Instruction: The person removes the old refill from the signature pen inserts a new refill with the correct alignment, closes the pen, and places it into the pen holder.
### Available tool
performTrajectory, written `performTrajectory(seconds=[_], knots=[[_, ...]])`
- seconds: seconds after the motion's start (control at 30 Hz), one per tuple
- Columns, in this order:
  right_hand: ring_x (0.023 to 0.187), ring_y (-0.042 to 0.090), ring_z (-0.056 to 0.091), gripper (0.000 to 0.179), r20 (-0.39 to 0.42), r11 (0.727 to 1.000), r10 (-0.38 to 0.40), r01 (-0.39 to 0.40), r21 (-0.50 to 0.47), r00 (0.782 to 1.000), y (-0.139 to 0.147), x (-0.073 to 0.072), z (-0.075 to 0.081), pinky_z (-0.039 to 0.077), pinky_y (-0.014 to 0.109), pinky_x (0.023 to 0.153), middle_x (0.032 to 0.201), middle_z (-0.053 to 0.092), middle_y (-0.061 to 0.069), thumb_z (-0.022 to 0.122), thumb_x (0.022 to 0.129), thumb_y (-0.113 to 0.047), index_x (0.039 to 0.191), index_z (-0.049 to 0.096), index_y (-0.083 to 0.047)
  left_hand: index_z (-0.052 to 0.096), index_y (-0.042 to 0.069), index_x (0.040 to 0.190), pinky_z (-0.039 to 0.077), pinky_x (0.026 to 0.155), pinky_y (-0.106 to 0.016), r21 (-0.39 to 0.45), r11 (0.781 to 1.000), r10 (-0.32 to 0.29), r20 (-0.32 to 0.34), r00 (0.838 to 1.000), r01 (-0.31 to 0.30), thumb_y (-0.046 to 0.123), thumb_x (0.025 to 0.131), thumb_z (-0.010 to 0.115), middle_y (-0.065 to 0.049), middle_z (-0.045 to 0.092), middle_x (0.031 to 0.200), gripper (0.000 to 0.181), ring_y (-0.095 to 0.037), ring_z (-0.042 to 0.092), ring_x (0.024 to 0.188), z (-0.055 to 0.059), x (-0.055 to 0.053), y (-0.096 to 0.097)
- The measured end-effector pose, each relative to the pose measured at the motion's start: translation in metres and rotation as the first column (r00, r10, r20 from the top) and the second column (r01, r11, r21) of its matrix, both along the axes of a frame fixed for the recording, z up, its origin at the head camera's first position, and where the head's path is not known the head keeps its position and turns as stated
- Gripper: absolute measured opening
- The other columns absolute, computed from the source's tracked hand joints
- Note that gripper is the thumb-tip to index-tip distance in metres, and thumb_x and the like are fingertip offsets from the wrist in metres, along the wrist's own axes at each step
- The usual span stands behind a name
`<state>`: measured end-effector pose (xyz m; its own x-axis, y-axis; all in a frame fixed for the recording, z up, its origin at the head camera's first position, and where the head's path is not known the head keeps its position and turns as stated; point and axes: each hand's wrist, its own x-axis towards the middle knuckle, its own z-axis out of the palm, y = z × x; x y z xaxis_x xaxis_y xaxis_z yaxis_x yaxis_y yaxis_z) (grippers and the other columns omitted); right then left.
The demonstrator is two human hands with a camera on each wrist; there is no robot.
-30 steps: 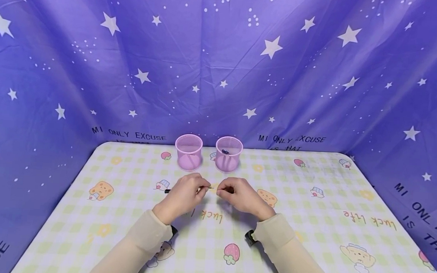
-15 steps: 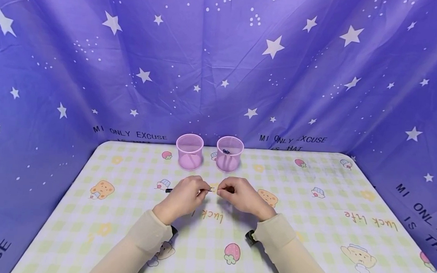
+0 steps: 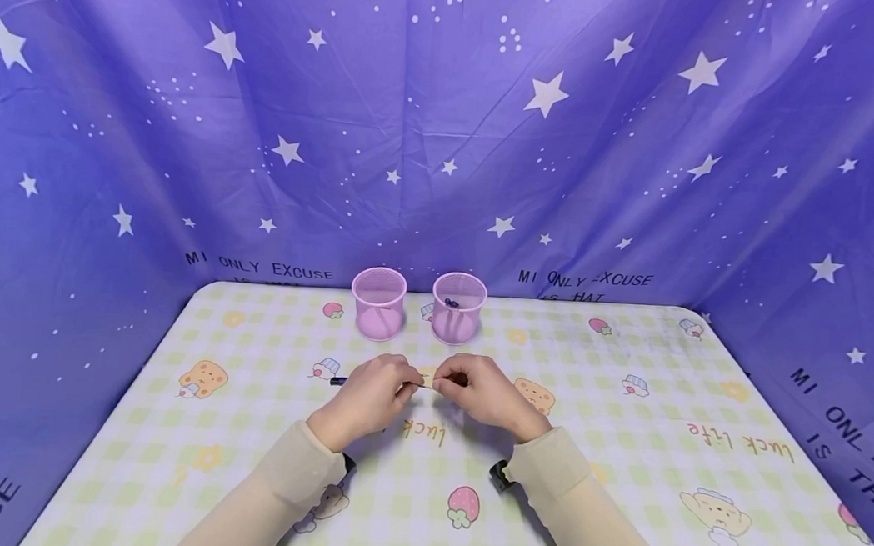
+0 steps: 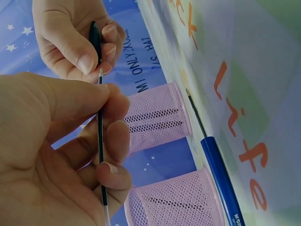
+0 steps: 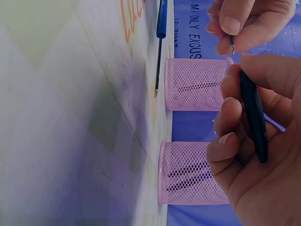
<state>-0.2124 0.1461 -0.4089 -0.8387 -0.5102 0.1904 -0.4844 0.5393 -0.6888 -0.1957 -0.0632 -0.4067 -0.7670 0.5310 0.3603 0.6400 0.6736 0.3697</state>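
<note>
My left hand (image 3: 377, 393) pinches a thin dark pen refill (image 4: 100, 141) between thumb and fingers, its metal tip pointing toward the other hand. Opposite it, my right hand (image 3: 485, 393) holds a dark, tapered pen grip section (image 5: 254, 115) against curled fingers. In the left wrist view the refill's tip comes right at the grip section's near end; the right wrist view shows a small gap there. A blue pen barrel (image 4: 220, 181) lies on the table beneath the hands, a refill (image 4: 196, 110) sticking out of its end. From above, the left hand hides most of this barrel.
Two pink mesh cups stand behind the hands: a left cup (image 3: 378, 324) and a right cup (image 3: 457, 331), which has dark blue-tipped things (image 3: 451, 304) inside. The checked tablecloth (image 3: 621, 451) reaches a purple star-printed curtain (image 3: 416, 121) at the back and sides.
My left hand has come slightly down toward the near side, the refill tip shifting with it. The right hand stays almost where it was.
</note>
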Motion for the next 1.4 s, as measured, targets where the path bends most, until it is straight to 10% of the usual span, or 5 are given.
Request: performTrajectory(seconds=[1.4], knots=[[0.070, 0.007, 0.056, 0.007, -0.005, 1.000, 0.019, -0.019, 0.009, 1.000, -0.0027, 0.0023, -0.0009, 0.049, 0.026, 0.068, 0.079, 0.062, -0.011, 0.064, 0.090, -0.013, 0.087, 0.070, -0.015, 0.074, 0.013, 0.091, 0.051, 0.071, -0.029, 0.037, 0.999, -0.020, -0.031, 0.999, 0.021, 0.004, 0.085, 0.066, 0.007, 0.062, 0.080, 0.013, -0.010, 0.059, 0.077, -0.0040, 0.0009, 0.0002]])
